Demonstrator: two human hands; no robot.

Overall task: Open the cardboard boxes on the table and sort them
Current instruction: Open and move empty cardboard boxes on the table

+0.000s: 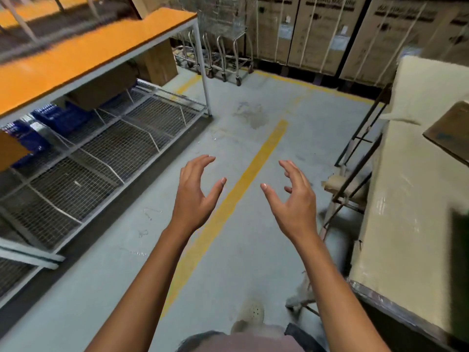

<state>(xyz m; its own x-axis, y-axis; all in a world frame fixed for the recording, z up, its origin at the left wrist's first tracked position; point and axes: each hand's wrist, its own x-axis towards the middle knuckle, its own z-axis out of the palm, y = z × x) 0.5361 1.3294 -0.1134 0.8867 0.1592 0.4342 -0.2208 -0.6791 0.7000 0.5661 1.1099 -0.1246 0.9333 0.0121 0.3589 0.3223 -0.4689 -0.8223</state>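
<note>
Left hand [194,196] and right hand [294,201] hover empty, fingers spread wide, above the floor's yellow line [228,207], slightly blurred

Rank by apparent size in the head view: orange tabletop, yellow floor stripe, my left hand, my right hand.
1. orange tabletop
2. yellow floor stripe
3. left hand and right hand: look alike, unranked; both near the camera.

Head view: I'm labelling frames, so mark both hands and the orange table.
left hand [194,196], head view, back of hand.
right hand [295,203], head view, back of hand.
orange table [76,59], head view, bare top.
</note>
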